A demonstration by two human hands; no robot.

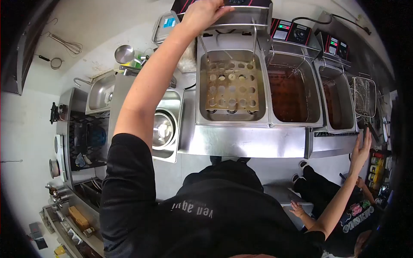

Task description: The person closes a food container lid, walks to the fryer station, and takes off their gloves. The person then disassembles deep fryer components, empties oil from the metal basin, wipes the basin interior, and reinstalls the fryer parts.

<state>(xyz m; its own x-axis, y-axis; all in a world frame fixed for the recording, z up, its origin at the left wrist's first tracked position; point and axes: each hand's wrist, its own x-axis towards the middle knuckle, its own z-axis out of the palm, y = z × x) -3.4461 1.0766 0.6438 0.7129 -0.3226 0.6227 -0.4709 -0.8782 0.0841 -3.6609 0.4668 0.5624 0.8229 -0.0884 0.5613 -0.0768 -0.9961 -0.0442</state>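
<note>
My left hand [202, 16] reaches to the top of the view, with its fingers closed round the upper bar of a metal frame [254, 36]. This frame stands over the left tank [201, 86], where a perforated plate [232, 90] with rows of round holes lies in pale liquid. My right hand [362, 148] is at the right end of the counter, its fingers stretched out beside the dark handle of a wire basket [365, 96]. Whether it touches the handle or the counter edge is unclear.
Two tanks of brown liquid [289, 94] [337, 101] stand right of the left tank. Control boxes [291, 32] sit behind them. A steel pan [163, 129] and a sink [100, 92] are at left. A co-worker [331, 193] is at lower right, one hand [297, 209] spread near my right arm.
</note>
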